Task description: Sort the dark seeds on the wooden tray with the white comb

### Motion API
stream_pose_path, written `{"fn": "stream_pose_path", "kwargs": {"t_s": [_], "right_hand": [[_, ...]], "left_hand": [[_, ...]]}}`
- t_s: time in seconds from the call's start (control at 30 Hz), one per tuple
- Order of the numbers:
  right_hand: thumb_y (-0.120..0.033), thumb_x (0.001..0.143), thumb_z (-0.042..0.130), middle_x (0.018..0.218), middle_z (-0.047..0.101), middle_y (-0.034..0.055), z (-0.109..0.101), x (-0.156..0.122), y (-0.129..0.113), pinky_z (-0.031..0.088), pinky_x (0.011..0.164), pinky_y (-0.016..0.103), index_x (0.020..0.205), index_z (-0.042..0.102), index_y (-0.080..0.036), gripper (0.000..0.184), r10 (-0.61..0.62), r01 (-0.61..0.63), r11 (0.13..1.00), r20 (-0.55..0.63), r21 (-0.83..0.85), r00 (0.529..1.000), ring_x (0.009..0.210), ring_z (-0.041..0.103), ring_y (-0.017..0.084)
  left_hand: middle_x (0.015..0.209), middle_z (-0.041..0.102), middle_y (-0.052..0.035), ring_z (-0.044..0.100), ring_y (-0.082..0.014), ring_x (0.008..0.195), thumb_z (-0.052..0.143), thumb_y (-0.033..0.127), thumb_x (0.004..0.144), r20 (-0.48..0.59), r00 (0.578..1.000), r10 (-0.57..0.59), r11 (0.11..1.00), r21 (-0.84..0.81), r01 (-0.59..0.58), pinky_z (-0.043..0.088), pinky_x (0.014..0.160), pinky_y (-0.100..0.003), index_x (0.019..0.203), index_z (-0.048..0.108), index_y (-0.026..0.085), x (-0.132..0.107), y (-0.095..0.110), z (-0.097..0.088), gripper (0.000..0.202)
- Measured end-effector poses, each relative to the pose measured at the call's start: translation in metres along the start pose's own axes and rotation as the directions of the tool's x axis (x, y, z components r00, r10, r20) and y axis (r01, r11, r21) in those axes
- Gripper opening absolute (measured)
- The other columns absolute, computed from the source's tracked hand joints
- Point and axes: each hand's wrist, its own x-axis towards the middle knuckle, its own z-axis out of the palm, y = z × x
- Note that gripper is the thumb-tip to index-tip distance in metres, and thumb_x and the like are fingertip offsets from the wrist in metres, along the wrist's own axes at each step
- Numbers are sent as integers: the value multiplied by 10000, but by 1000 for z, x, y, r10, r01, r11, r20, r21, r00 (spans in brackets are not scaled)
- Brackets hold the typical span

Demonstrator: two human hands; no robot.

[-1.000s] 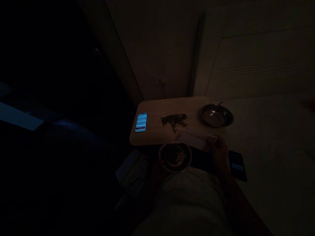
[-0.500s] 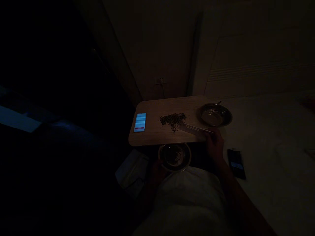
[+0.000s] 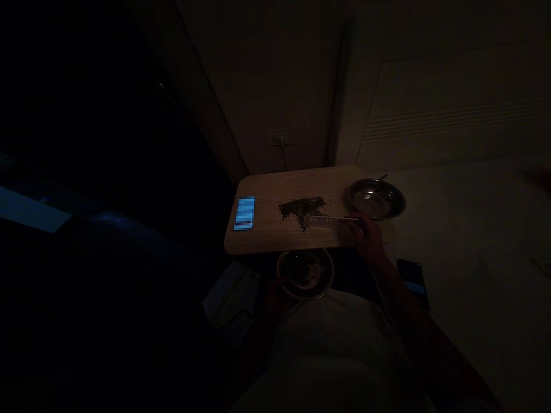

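Note:
In dim light, a scattered heap of small dark bits (image 3: 301, 207) lies on the wooden board (image 3: 267, 238). My right hand (image 3: 369, 238) grips one end of a long, flat tool (image 3: 331, 221) with a row of pale marks along it; its exact kind is unclear. The tool's far end reaches the lower right of the heap. Below the board's near edge, my left hand (image 3: 278, 295) is closed at the left rim of a metal bowl (image 3: 329, 281), its fingers mostly in shadow. More dark bits lie inside this bowl.
A second metal bowl (image 3: 376, 201) stands at the board's right end. A lit phone (image 3: 244, 213) lies on the board's left side, and a dark phone (image 3: 414, 284) on the pale surface at right. A wall socket with a plugged-in cord (image 3: 283, 152) is behind the board.
My right hand has moved slightly left and up with the flat tool, which now lies more level and nearer the heap. My left hand and its bowl stay put.

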Motion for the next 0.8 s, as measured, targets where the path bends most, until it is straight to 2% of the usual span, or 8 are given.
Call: {"fn": "stream_pose_path", "kwargs": {"t_s": [0.13,0.3,0.53,0.8], "right_hand": [[-332,894,536,924,672,41,-1,1,2,485,782,349,979,610,-233,151,-8,8,1000,1,2,1000,860,627,215],[-325,892,543,910,670,40,-3,-3,3,485,762,339,971,610,-232,139,8,-8,1000,-5,0,1000,846,626,212],[-338,894,550,903,673,37,-7,-7,0,495,747,335,982,605,-238,144,25,-25,1000,-11,5,1000,829,626,207],[-332,893,551,906,671,30,-6,-8,0,492,760,330,970,603,-237,134,40,-40,999,-12,8,999,842,626,201]], "left_hand": [[1059,737,-129,613,-336,1136,569,150,721,-86,996,33,999,25,-31,405,1041,-490,1139,662,114,-4,1,10,430],[1110,723,-128,598,-331,1169,572,152,737,-63,998,25,999,35,-23,400,1050,-495,1180,638,125,-10,3,20,448],[1047,740,-106,629,-327,1117,593,154,712,-91,995,34,999,45,-30,435,1017,-495,1176,638,160,-6,1,12,466],[1115,723,-113,590,-342,1177,596,160,713,-66,998,22,998,59,-18,398,1056,-507,1178,639,161,-7,2,11,467]]}}
